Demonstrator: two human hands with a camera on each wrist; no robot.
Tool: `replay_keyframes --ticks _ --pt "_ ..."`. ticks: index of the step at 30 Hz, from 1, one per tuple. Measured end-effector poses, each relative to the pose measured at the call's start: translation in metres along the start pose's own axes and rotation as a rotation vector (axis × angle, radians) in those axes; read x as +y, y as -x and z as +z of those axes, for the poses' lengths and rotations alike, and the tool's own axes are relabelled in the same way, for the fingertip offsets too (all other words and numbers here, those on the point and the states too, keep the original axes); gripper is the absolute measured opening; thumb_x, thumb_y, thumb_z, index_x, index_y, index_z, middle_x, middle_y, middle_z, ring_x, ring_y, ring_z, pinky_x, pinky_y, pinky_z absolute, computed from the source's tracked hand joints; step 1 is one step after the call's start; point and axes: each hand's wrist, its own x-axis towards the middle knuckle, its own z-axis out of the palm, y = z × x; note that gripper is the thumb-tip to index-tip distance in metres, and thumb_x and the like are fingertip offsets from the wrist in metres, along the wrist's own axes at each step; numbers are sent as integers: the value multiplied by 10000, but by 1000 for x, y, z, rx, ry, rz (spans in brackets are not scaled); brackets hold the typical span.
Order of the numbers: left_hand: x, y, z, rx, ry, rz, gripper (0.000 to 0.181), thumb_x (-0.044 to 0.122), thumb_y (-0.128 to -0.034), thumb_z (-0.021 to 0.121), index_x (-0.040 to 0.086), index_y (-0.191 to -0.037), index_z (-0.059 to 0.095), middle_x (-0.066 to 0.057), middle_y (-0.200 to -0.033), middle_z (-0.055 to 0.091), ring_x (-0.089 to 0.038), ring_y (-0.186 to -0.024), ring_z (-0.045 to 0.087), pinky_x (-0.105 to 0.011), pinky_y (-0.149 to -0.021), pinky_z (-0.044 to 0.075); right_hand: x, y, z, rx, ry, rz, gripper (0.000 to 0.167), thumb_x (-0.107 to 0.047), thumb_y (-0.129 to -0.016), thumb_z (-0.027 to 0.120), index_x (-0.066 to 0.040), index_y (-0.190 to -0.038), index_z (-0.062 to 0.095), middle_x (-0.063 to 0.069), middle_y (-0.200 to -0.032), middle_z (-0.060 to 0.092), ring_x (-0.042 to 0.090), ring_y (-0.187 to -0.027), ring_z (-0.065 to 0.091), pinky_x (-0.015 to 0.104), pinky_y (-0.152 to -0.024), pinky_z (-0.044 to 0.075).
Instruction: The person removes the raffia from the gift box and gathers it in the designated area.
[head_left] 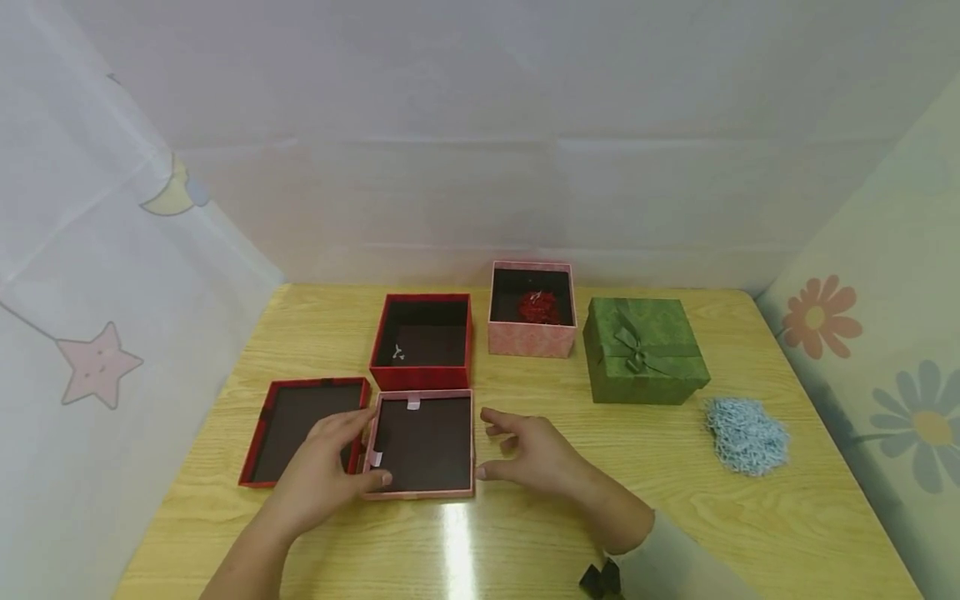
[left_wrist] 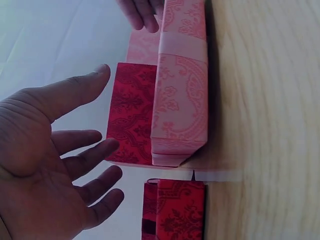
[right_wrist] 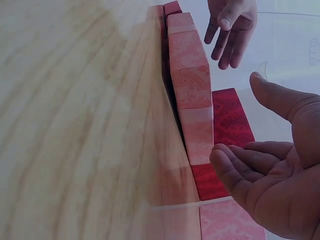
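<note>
A pink lid (head_left: pixel 423 446) lies with its dark inside facing up on the table, between the two hands. My left hand (head_left: pixel 318 471) is at its left edge, fingers loosely spread and the thumb above the near left corner; the left wrist view shows that hand (left_wrist: pixel 60 155) apart from the lid's patterned side (left_wrist: pixel 182 95). Just off the lid's right edge is my right hand (head_left: pixel 536 454), its fingers relaxed and holding nothing. Under the left hand's side lies a red lid (head_left: pixel 307 417), also inside up and partly hidden by that hand.
Behind the pink lid stands an open red box (head_left: pixel 420 379) with a small white scrap inside. An open pink box (head_left: pixel 531 340) holds red shredded paper (head_left: pixel 538 308). To the right are a green box (head_left: pixel 645 385) with a bow and a blue shredded-paper bundle (head_left: pixel 747 436).
</note>
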Motion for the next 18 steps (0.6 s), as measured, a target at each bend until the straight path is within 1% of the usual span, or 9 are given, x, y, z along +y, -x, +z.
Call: replay_keyframes --ticks 4,8,13,15,18 --pt "3 -1 -3 13 27 16 894 421 -793 912 211 -1558 501 -117 -1510 522 -389 -1398 424 -706 -1033 425 0 1 -5 12 -38 -34 831 -342 -876 857 -67 -1559 472 129 -1444 617 332 -1193 665 460 -1006 542" --pt "7 -6 -4 21 37 34 871 443 -807 898 241 -1558 504 -103 -1514 521 -380 -1387 450 -707 -1020 433 1 2 -11 22 -29 -64 859 -340 -869 865 -95 -1578 446 79 -1510 570 277 -1262 631 419 -1031 529" --pt "14 -15 -7 19 60 67 795 499 -848 847 286 -1540 518 -83 -1525 516 -391 -1413 446 -715 -1032 418 2 1 -20 55 -36 -89 855 -308 -862 875 -115 -1578 450 -4 -1495 585 242 -1289 618 393 -1038 525" --pt "16 -19 -8 13 77 79 763 500 -866 829 304 -1535 519 -68 -1533 512 -396 -1429 432 -722 -1040 405 3 1 -23 68 -42 -104 825 -296 -864 875 -112 -1562 474 -18 -1483 593 241 -1291 617 394 -1035 528" --pt "19 -26 -9 7 111 84 730 493 -887 812 322 -1532 518 -44 -1547 500 -386 -1465 394 -724 -1064 382 3 1 -29 96 -34 -142 760 -284 -872 868 -85 -1520 525 5 -1461 611 252 -1282 622 401 -1021 538"
